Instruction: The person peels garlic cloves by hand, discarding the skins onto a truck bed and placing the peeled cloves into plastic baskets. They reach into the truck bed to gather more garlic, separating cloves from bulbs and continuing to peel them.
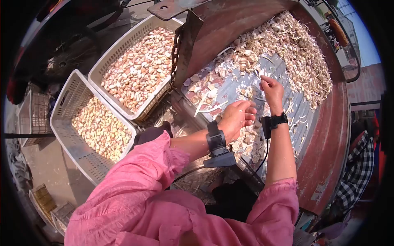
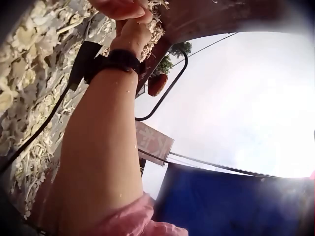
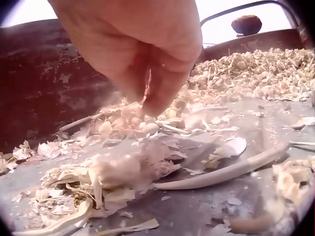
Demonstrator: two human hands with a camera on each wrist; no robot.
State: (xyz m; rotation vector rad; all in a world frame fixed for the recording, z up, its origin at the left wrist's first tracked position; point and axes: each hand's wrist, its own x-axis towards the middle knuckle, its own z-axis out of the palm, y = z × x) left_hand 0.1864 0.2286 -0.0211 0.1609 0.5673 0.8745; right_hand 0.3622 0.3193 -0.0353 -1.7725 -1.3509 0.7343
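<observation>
My left hand (image 1: 234, 119) is over the near edge of the metal bed, its fingers loosely bent and nothing seen in them. In the left wrist view only part of that hand (image 2: 118, 8) shows at the top. Farther in, my right hand (image 1: 272, 93) is curled, fingertips and thumb drawn together. The right wrist view has its fingers (image 3: 165, 81) pointing down, right at a heap of garlic cloves and skins (image 3: 130, 118); I cannot tell whether they pinch anything. Dry garlic stalks (image 3: 226, 172) and loose skins (image 3: 118, 196) lie in front.
A large pile of garlic skins (image 1: 303, 53) fills the far side of the rusty red bed (image 1: 328, 151). At left stand two plastic crates, one with unpeeled cloves (image 1: 139, 69), one with paler cloves (image 1: 100, 129). A chain (image 1: 175, 57) hangs at the bed's corner.
</observation>
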